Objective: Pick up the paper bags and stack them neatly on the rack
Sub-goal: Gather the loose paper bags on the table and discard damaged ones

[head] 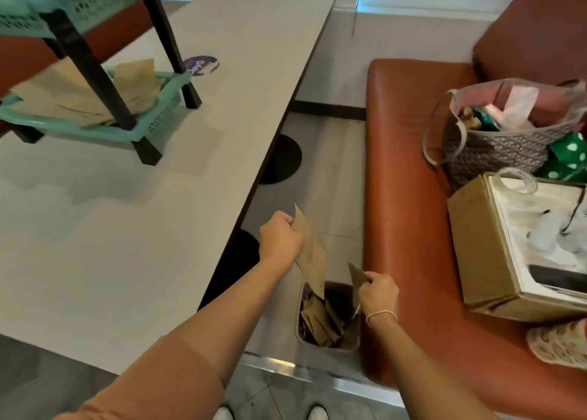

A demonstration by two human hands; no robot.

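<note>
Reaching down from the lower left of the frame, the left hand (279, 240) grips a paper bag (313, 257) by its upper edge, fist curled, the bag's lower end dipping into the bin (328, 315) at lower centre. Just right of it, the right hand (378, 294) pinches a second bag (357, 276) above the bin's rim. More bags (319, 322) fill the bin. At upper left, the rack (79, 102) stands on the tabletop (127, 213), bags on its lower tray.

A round purple sticker (201, 65) on the table (133, 197), at eleven o'clock beside the rack (95, 102), bears white lettering, too blurred and turned to read. No other text is legible.
</note>
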